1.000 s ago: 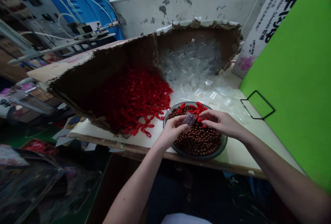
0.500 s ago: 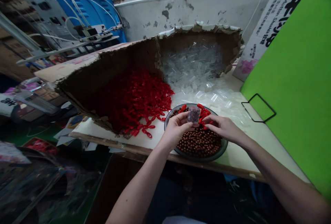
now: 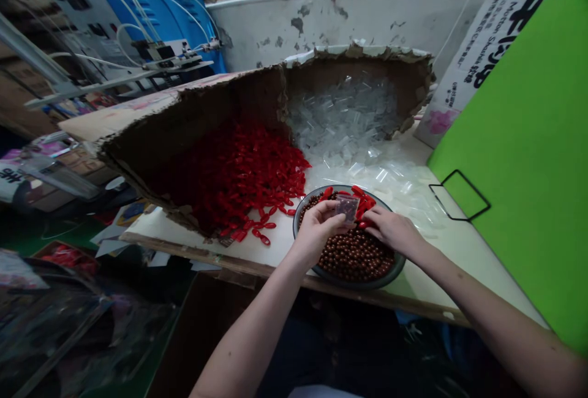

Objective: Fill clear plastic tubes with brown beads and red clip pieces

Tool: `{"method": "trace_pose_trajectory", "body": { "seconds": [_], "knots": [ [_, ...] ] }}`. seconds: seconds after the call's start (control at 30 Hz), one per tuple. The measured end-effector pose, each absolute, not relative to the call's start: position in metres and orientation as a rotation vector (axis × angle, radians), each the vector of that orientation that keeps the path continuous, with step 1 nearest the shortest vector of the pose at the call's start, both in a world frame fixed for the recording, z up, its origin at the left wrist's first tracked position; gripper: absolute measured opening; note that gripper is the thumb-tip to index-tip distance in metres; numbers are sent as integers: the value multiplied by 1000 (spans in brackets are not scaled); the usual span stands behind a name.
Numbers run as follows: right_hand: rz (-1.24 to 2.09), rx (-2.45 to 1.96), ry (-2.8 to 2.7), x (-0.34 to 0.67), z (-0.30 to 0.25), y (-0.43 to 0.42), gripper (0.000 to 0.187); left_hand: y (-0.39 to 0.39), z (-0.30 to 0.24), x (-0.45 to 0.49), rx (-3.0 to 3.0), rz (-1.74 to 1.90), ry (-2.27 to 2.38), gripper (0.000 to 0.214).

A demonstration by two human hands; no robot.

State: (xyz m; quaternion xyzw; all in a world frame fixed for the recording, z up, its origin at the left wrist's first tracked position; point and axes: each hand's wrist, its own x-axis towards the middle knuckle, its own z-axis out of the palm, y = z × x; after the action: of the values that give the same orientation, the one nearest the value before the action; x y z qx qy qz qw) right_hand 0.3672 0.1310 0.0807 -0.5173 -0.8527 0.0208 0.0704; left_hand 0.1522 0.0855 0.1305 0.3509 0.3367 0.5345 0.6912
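The left hand and right hand reach inward, wrists bent, over a table and a round dish of brown beads. The left pinches a small clear bag; the right touches red plastic pieces, its grip unclear. A loosened pinch could drop the bag.

White sign, black "Mother" plus unreadable characters, black "HS" on a package at far left
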Motion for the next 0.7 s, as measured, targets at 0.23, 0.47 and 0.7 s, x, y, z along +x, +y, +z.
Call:
{"method": "trace_pose_trajectory", "body": {
  "seconds": [0.23,0.47,0.7],
  "knots": [
    [497,-1417,-2216,369,98,128,20,84,118,146,819,1200,773,24],
    [1443,-1044,-1384,350,126,112,38,79,105,153,962,1051,831,26],
    [1716,-923,-949,342,137,99,29,74,111,157,996,1034,814,26]
  ]
}}
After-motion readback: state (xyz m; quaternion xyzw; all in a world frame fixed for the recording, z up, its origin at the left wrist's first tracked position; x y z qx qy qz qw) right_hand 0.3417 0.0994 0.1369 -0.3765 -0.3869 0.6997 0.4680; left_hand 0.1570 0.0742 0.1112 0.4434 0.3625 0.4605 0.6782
